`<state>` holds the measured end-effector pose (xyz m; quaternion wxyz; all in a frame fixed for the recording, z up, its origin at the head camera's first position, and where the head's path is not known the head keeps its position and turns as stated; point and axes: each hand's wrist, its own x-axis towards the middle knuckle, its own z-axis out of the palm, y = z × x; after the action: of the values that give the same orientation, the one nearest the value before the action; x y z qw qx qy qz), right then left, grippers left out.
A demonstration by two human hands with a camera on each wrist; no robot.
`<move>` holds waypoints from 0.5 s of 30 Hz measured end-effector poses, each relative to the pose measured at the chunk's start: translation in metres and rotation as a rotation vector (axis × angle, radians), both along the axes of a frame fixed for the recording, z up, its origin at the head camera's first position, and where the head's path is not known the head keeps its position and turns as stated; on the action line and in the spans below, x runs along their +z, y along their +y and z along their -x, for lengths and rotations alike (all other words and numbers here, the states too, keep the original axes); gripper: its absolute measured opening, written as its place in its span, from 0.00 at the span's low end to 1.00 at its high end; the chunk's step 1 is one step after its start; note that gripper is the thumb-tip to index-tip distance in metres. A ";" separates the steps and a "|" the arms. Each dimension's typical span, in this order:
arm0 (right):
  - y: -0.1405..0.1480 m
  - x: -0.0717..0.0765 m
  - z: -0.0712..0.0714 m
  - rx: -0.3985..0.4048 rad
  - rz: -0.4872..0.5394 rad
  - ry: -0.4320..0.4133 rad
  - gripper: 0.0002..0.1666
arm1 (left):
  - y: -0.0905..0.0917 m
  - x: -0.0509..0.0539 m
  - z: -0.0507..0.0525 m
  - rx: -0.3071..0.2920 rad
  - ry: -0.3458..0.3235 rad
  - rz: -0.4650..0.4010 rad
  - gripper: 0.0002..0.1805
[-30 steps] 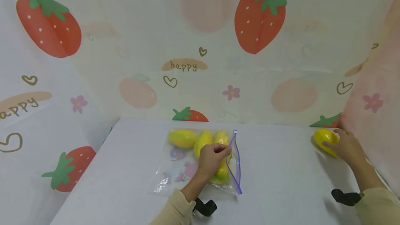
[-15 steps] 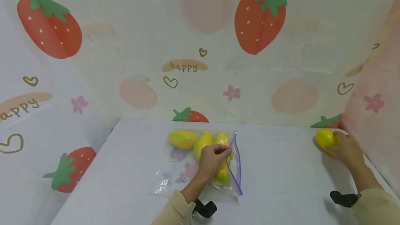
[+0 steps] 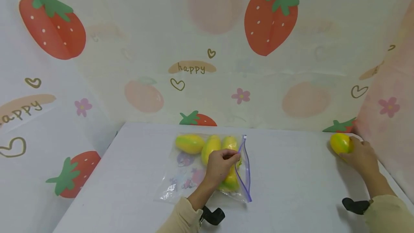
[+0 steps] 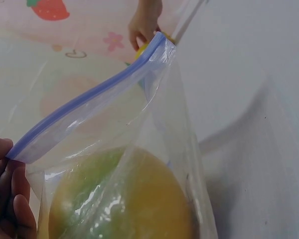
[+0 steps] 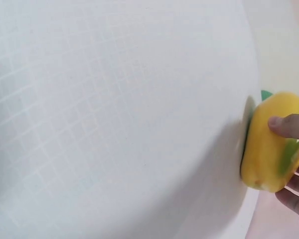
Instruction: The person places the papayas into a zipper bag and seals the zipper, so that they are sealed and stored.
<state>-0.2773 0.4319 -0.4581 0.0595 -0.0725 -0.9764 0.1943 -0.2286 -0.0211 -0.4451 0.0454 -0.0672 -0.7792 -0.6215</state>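
Observation:
A clear zip bag with a purple zip edge lies on the table, holding several yellow-green mangoes. My left hand pinches the upper layer of the bag's mouth, which gapes on its right side. In the left wrist view the purple zip strip runs up from my thumb and fingers, with a mango behind the plastic. Far to the right, my right hand grips a single mango near the table's back corner. The right wrist view has my thumb across this yellow mango and the fingers on its other side.
The white table stretches between the bag and my right hand. A printed strawberry curtain stands behind it, and a pink panel borders the right side. Black wrist mounts hang below both wrists.
My right hand has closed more around the single mango, which has turned and shifted slightly right. The left hand keeps its pinch on the bag's mouth.

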 end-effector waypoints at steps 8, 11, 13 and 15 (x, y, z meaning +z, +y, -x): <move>0.000 -0.002 -0.002 0.029 0.001 0.062 0.42 | 0.000 0.002 -0.002 0.002 -0.016 0.001 0.10; 0.000 -0.003 -0.004 0.037 0.024 0.086 0.42 | 0.000 0.001 -0.001 0.000 -0.016 0.005 0.11; -0.001 -0.003 -0.006 0.040 0.041 0.095 0.42 | 0.000 0.000 -0.001 -0.001 -0.016 0.004 0.10; -0.003 -0.002 -0.007 0.043 0.058 0.103 0.41 | -0.001 -0.001 0.000 -0.002 -0.021 0.000 0.10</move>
<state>-0.2702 0.4285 -0.4603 0.1033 -0.0432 -0.9674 0.2273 -0.2287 -0.0217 -0.4459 0.0368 -0.0615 -0.7796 -0.6222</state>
